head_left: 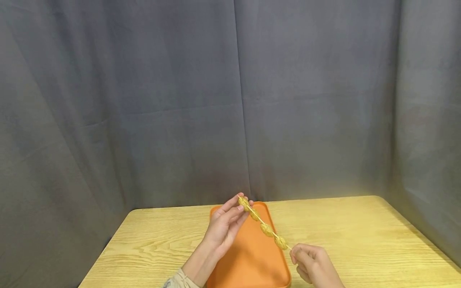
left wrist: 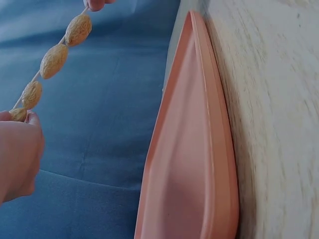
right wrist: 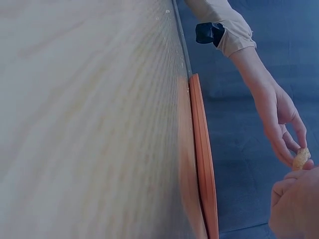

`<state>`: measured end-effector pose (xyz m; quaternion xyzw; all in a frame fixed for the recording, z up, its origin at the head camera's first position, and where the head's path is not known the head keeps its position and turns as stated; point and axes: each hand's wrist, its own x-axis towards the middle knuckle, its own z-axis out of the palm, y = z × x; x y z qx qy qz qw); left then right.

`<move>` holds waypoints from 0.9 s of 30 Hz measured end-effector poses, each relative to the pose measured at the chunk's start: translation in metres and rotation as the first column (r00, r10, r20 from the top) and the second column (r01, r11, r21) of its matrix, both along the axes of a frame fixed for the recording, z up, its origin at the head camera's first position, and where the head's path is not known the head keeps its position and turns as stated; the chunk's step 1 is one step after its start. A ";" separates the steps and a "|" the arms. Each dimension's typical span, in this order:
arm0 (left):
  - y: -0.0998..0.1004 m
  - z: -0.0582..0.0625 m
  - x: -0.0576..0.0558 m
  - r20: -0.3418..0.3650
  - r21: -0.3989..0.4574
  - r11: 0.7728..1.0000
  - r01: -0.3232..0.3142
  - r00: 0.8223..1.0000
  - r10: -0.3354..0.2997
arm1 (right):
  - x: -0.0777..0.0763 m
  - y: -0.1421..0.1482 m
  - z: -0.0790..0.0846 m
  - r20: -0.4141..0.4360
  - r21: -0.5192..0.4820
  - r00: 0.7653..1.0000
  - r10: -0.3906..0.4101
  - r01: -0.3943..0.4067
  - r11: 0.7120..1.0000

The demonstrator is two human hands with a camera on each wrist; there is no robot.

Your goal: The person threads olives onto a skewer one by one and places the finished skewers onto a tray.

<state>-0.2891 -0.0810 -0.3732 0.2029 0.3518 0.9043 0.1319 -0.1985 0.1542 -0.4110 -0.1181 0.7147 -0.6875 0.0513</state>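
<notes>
A thin skewer carries several wrinkled, tan, oval pieces, spaced along it. It slants above an orange tray, its upper end to the left. My left hand pinches the uppermost piece between thumb and fingers. At the lower end, my right hand grips the bare stick with curled fingers. The left wrist view shows the oval pieces strung between both hands. In the right wrist view my right hand hides most of the skewer; one piece shows by the left fingertips.
The orange tray's raised rim stands on a light wood-grain table. Grey curtains hang behind the table and at both sides. A dark band sits at the left sleeve's cuff.
</notes>
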 end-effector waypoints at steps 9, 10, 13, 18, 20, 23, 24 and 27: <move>-0.003 0.000 0.000 -0.006 -0.041 0.999 0.006 1.000 -0.006 | -0.002 0.000 -0.002 0.004 -0.032 1.000 0.027 -0.027 0.999; -0.004 0.001 -0.001 -0.010 -0.049 0.999 0.005 1.000 -0.006 | -0.003 0.000 -0.002 -0.004 -0.018 0.999 0.045 -0.045 0.999; -0.007 0.003 -0.002 -0.037 -0.073 0.997 -0.007 0.999 0.004 | -0.007 0.002 -0.003 -0.018 0.039 0.990 0.139 -0.138 0.990; -0.011 0.006 -0.005 -0.118 -0.089 0.996 -0.007 0.993 -0.004 | -0.010 0.000 -0.006 -0.007 0.114 0.962 0.274 -0.271 0.956; -0.012 0.007 -0.005 -0.149 -0.086 0.996 0.004 0.989 -0.017 | -0.010 -0.001 -0.007 -0.044 0.146 0.954 0.297 -0.288 0.946; -0.012 0.008 -0.007 -0.173 -0.083 0.996 0.014 0.985 -0.028 | -0.010 -0.001 -0.007 -0.103 0.169 0.944 0.315 -0.295 0.940; -0.012 0.008 -0.008 -0.177 -0.086 0.996 0.014 0.984 -0.029 | -0.010 -0.001 -0.007 -0.107 0.158 0.940 0.323 -0.305 0.939; -0.011 0.008 -0.009 -0.175 -0.099 0.995 0.001 0.984 -0.019 | -0.011 0.000 -0.007 -0.096 0.129 0.936 0.337 -0.324 0.937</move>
